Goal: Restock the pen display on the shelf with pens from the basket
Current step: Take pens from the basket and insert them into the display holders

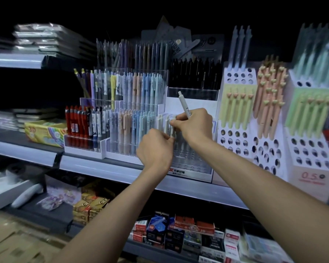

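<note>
One slim white plastic pen (pixel 183 103), light, stiff, slick, is sitting gripped mid-barrel in my right hand (pixel 196 124); my left hand (pixel 154 149) fingers are pinching cream pens (pixel 160 122) in the near clear acrylic rack (pixel 190 164).

A yellow box (pixel 46 132) sat at mid-left, plastic-wrapped packs (pixel 46 38) were stacked at upper left, and small red and blue cartons (pixel 179 232) lined the bottom.
</note>
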